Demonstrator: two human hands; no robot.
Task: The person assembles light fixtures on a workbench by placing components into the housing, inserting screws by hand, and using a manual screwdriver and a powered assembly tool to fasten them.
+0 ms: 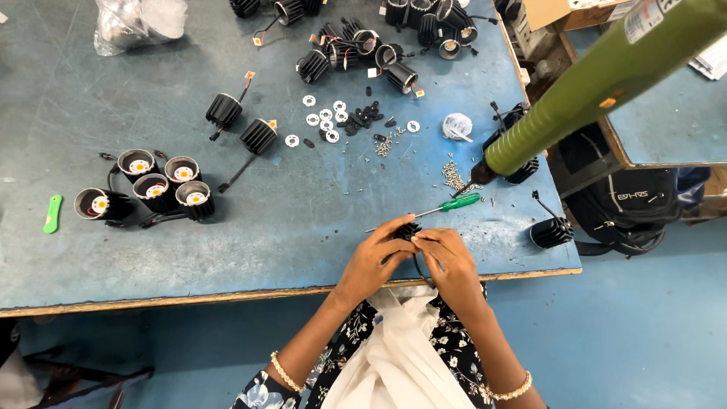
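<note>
Both my hands are at the near edge of the blue worktable [151, 257], toward its right end, pressed together around one black finned lamp housing [407, 230]. Left hand [376, 261] cups it from the left, right hand [448, 261] closes on it from the right, fingertips meeting on top; a black lead hangs from the housing down between the wrists. Looks like the fitting or wiring step on this one unit, fingers only, no tool in use

Green-handled screwdriver [447, 205] lies just beyond the hands, tip pointing left. Loose screws [453, 176] sit further in near the right edge, white round washers [324, 119] and small black bits around the table's middle. Five finished lamps [155, 185] with yellow centres are grouped toward the left edge, a green clip [52, 213] beside them. More bare housings are piled at the far edge. A green powered driver [606, 76] hangs over the right edge

Next move, I judge, needs one hand freed for screwdriver and screw while the other keeps the housing steady
</note>
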